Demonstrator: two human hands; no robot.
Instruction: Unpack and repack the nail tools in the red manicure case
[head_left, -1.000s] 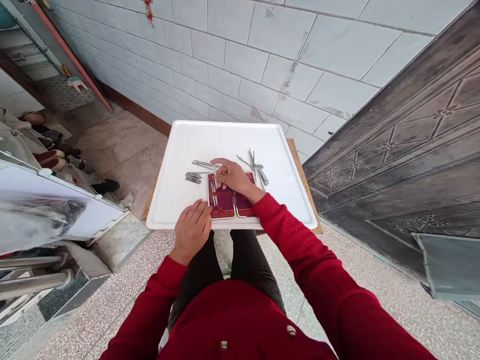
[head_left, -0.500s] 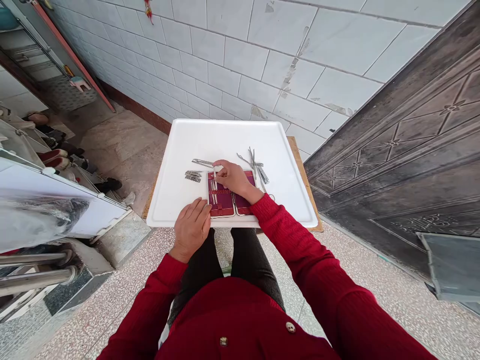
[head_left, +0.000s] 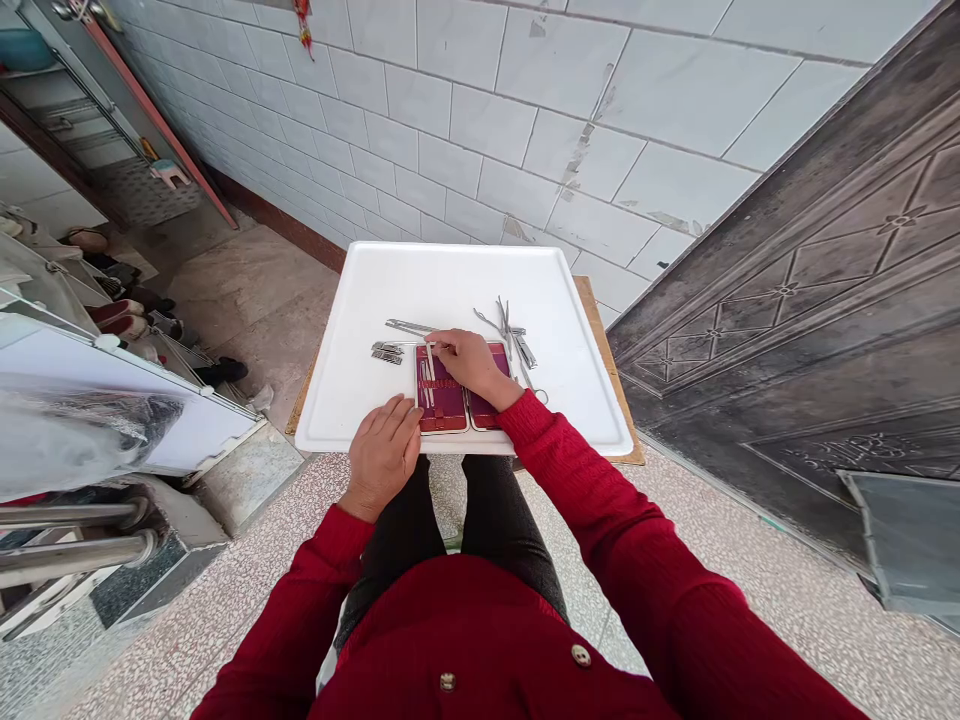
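A red manicure case lies open on a white tray, its left panel holding several slim metal tools under a strap. My right hand reaches over the case with thumb and fingers pinched on a slim metal manicure tool at the panel's upper end; the fingers partly hide it. My left hand rests with fingers stretched out on the tray's near edge, fingertips against the case's left side. Nail clippers and a long metal tool lie to the case's left and behind it.
Several metal tools, with a scissor-like handle ring, lie crossed right of the case. The tray sits on a wooden board. Beyond it rises a tiled wall; a dark patterned door stands at the right.
My right hand has come slightly lower and nearer the case with the slim tool, its fingers now flatter over the panel. My left hand stays in place.
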